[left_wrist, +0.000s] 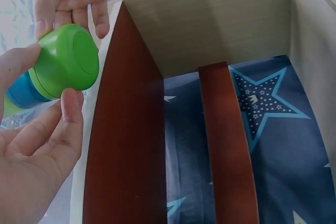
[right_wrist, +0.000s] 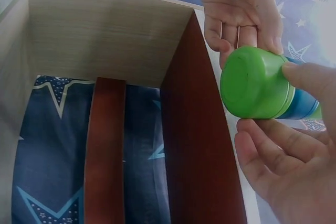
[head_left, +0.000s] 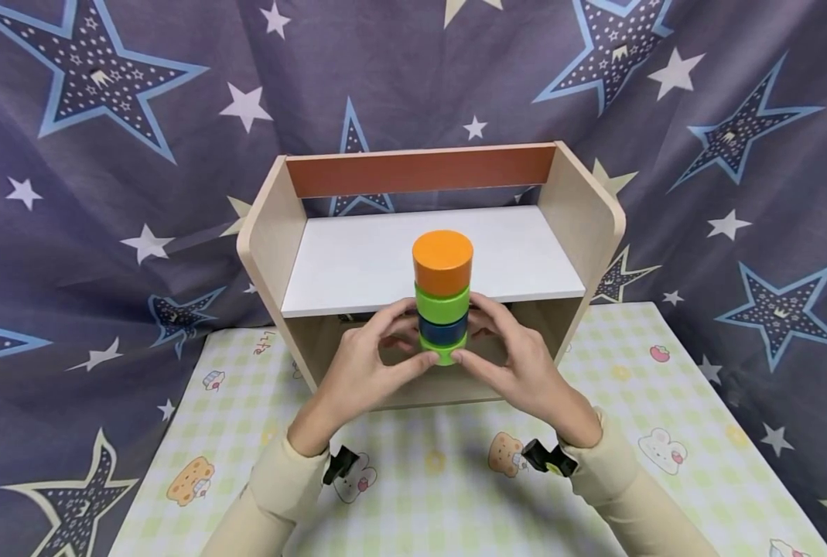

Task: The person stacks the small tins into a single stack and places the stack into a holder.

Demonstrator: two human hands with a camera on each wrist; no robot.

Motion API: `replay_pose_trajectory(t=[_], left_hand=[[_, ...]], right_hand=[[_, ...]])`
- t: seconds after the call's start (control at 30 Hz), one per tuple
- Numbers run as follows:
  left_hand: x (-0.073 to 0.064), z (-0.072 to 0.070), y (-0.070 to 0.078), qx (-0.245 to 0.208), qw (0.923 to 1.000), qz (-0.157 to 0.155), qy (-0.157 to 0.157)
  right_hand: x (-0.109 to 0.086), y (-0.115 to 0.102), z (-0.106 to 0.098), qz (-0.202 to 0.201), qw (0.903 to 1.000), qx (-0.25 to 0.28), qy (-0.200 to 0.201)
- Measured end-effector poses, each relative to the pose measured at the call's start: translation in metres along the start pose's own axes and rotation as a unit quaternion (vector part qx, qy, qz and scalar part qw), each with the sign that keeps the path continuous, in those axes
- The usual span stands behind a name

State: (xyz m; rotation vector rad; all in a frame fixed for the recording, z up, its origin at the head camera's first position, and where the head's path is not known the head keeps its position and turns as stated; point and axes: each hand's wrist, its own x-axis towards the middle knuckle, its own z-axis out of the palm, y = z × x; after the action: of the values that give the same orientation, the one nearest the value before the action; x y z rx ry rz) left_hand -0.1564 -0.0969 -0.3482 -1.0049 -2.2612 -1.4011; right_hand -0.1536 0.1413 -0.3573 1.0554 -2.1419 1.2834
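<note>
An upright stack of plastic cups [head_left: 442, 298] stands between both hands, in front of the shelf's white board. From the top it runs orange, green, dark blue and green. My left hand [head_left: 367, 365] grips the lower part from the left, its thumb on the lowest green cup [head_left: 444, 354]. From the right, my right hand [head_left: 524, 367] grips the same part, thumb opposite. Both wrist views look up at the rounded underside of the green cup [left_wrist: 68, 59], with fingers and thumbs around it. The orange cup [head_left: 443, 263] is out of sight there.
A small wooden shelf unit [head_left: 604, 213] with a white upper board [head_left: 364, 259] and a reddish-brown back rail [head_left: 420, 172] stands on the table behind the hands. A checked, cartoon-printed cloth [head_left: 434, 495] covers the table. Star-patterned dark fabric [head_left: 399, 70] hangs behind and at both sides.
</note>
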Motion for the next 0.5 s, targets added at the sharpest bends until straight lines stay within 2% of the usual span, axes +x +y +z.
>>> replay_pose_trajectory(t=[0.23,0.5], left_hand=[[0.007,-0.005,0.003,-0.002,1.0000,0.003,0.009],[0.014,-0.010,0.005,0.001,0.9999,-0.007,0.012]], right_hand=[[0.010,-0.004,-0.004,-0.001,1.0000,0.006,0.005],[0.017,-0.003,-0.007,0.006,0.9999,0.013,0.009]])
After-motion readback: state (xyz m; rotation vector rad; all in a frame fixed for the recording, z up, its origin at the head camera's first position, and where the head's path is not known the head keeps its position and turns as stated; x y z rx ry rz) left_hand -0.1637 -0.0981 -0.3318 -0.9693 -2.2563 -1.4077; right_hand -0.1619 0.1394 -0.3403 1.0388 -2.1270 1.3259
